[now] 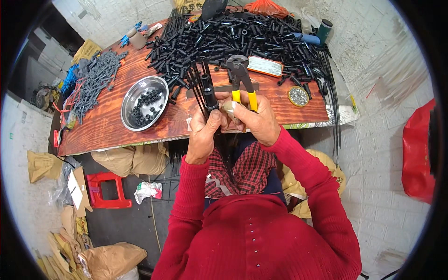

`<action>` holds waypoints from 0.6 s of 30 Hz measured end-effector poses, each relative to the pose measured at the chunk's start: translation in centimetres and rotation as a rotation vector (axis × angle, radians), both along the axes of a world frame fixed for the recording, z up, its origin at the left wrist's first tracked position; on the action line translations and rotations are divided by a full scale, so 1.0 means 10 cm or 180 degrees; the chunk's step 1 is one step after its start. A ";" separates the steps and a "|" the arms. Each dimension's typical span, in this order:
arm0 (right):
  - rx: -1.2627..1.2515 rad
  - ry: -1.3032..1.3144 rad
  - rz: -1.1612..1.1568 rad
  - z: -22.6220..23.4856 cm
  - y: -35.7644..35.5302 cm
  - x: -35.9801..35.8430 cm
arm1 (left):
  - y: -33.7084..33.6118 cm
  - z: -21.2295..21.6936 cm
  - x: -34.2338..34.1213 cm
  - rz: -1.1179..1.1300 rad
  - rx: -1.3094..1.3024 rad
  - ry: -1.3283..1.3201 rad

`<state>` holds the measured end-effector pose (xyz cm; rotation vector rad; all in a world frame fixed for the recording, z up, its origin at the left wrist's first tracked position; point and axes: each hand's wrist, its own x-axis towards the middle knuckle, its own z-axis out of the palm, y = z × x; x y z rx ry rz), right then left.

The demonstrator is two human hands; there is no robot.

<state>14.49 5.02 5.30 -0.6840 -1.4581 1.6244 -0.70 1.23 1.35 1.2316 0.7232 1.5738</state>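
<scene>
My left hand [201, 138] is closed round a black ribbed tube [208, 95] that stands upright above the thumb. Several thin black rods [192, 82] rise beside the tube from the same hand. My right hand [262, 122] grips pliers by their yellow handles [253, 101], with the grey jaws [239, 66] pointing away from me. Something pale, perhaps a finger wrapping, shows at the right fingertips. Both hands meet in front of the table's near edge, and what lies between the fingertips is partly hidden.
A large heap of black tubes [200, 49] covers the back of the wooden table [88, 135]. A steel bowl [163, 100] holds small black rings. Grey parts [98, 77] lie at left. A dish of small metal pieces [298, 96] and a white tray [265, 66] stand right. A red stool [123, 203] is on the floor.
</scene>
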 end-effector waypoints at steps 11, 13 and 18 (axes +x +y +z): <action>-0.0047 0.0232 0.0037 -0.08 0.03 0.00 | -0.01 0.01 0.03 0.0026 -0.0106 -0.0032; -0.0024 0.0195 0.0019 -0.06 0.02 0.00 | -0.01 0.02 0.03 -0.0033 -0.0096 -0.0057; -0.0114 0.0143 -0.0047 0.01 -0.02 0.00 | 0.00 0.00 0.04 0.0009 -0.0051 -0.0096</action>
